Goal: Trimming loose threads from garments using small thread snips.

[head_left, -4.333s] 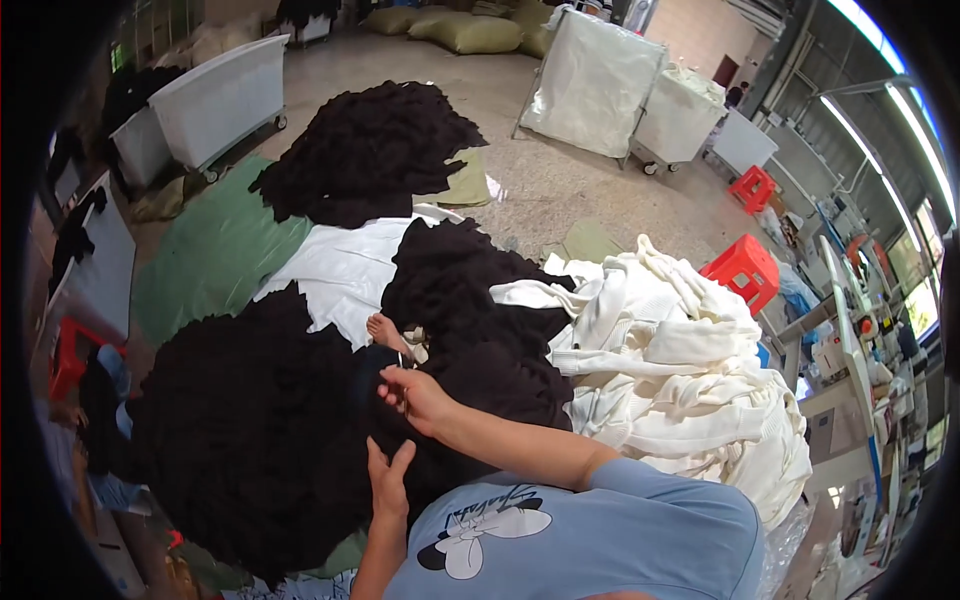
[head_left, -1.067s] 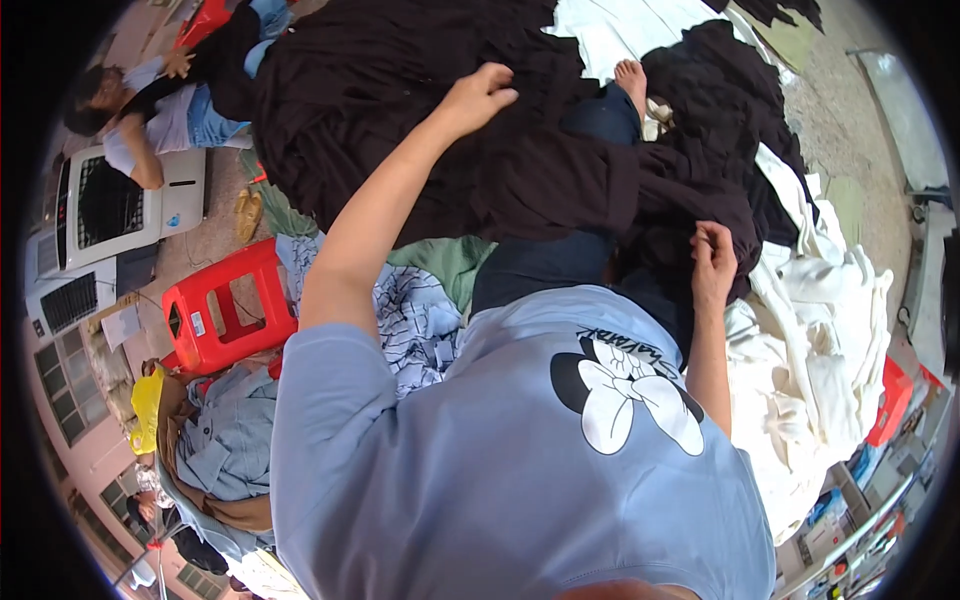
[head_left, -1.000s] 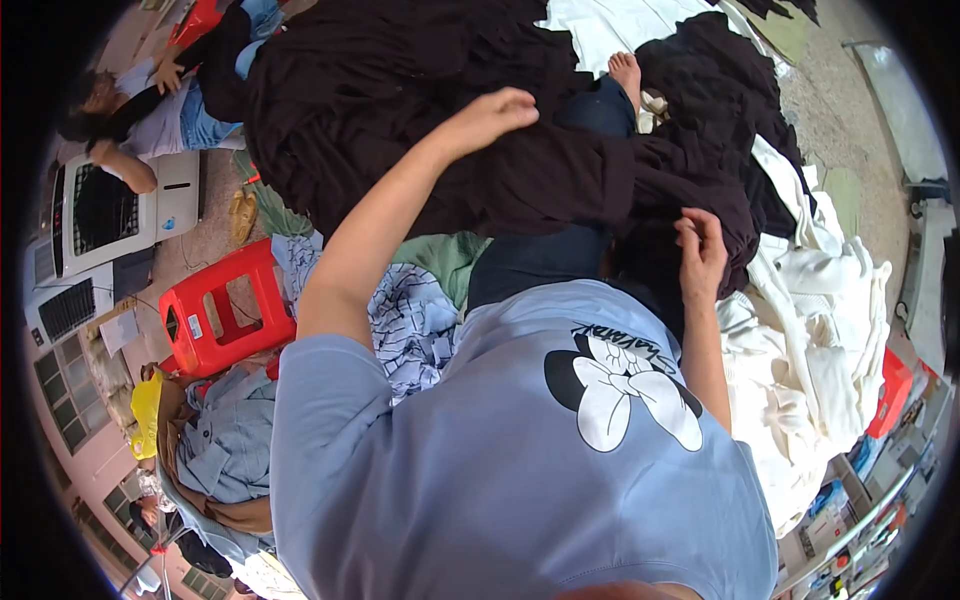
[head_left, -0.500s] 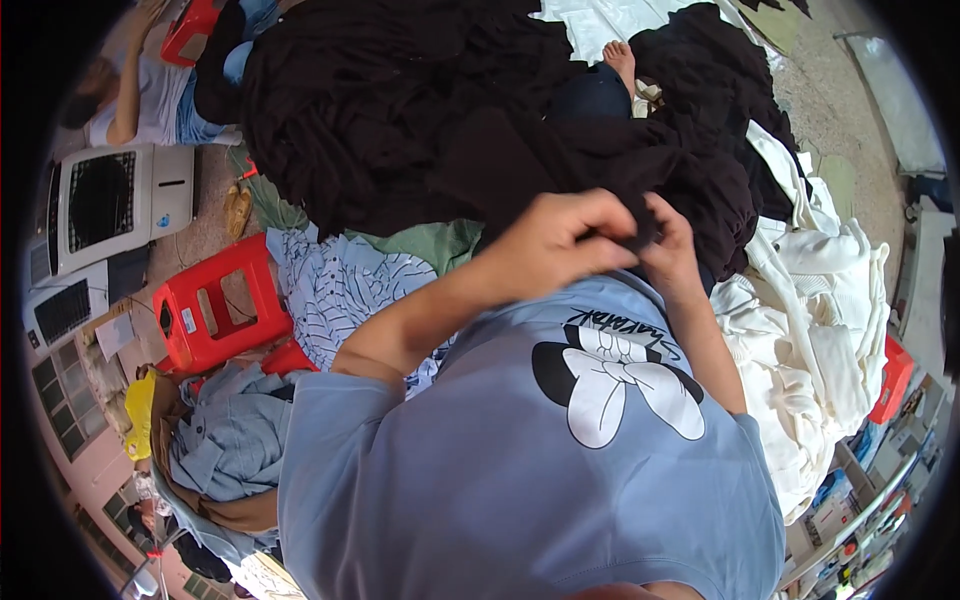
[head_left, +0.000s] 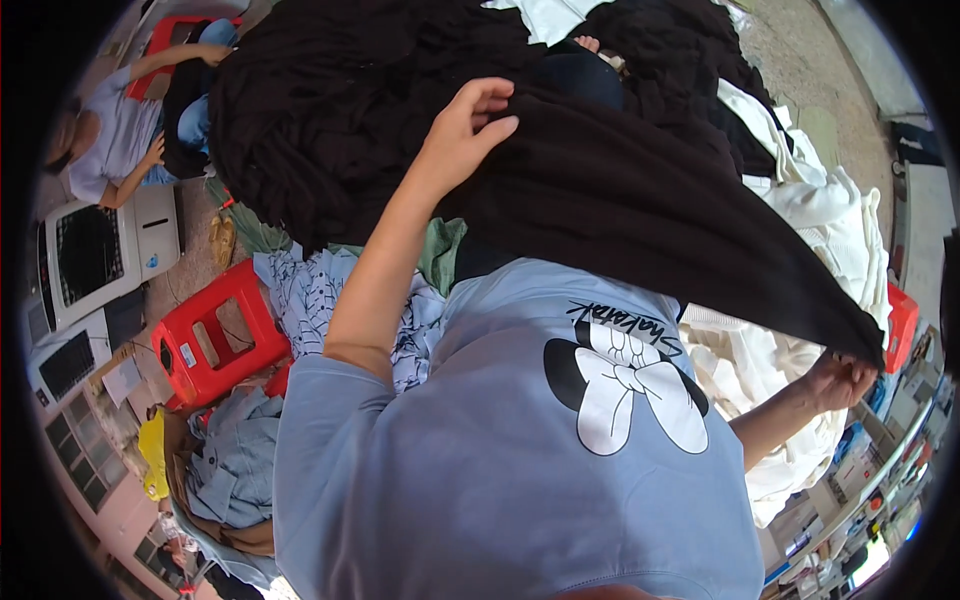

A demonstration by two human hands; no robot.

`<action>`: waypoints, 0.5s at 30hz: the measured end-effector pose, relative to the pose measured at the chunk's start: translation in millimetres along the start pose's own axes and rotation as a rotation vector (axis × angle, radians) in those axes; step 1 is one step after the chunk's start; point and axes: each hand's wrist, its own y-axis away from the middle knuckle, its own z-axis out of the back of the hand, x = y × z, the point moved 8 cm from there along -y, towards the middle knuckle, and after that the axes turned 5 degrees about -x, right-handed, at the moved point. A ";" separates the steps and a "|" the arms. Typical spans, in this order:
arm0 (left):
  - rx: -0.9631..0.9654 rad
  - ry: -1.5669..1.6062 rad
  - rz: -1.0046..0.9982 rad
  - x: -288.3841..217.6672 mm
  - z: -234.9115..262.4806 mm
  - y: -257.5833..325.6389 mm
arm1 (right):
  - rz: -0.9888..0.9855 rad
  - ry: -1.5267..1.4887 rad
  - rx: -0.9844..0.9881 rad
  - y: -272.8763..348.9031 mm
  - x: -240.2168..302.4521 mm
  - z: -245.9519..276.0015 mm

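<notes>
A dark brown-black garment point(head_left: 650, 220) is stretched taut across my lap, running from the upper middle down to the far right. My right hand point(head_left: 842, 382) is closed on its far-right end, pulled out beside my body. At the garment's upper left, my left hand point(head_left: 468, 135) hovers with thumb and fingers apart, holding nothing I can see. Beyond it spreads a large heap of dark clothes point(head_left: 320, 120), into which the stretched garment merges. Folds hide where one piece ends and another starts.
White knitwear point(head_left: 810, 220) is piled on my right. To my left lie a blue patterned shirt point(head_left: 325, 300), a red plastic stool point(head_left: 225, 330) and a container of blue clothing point(head_left: 235, 470). A co-worker point(head_left: 115, 130) sits at the upper left beyond a grey-white machine point(head_left: 95, 250).
My hands, close together before, have spread wide. The right hand swung out to the right, drawing the dark garment taut; the left moved up and left. The co-worker's arms have lowered.
</notes>
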 end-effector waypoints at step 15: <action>0.051 -0.149 -0.049 -11.3 -2.2 56.7 | -0.137 0.878 -0.600 -51.2 -137.0 150.6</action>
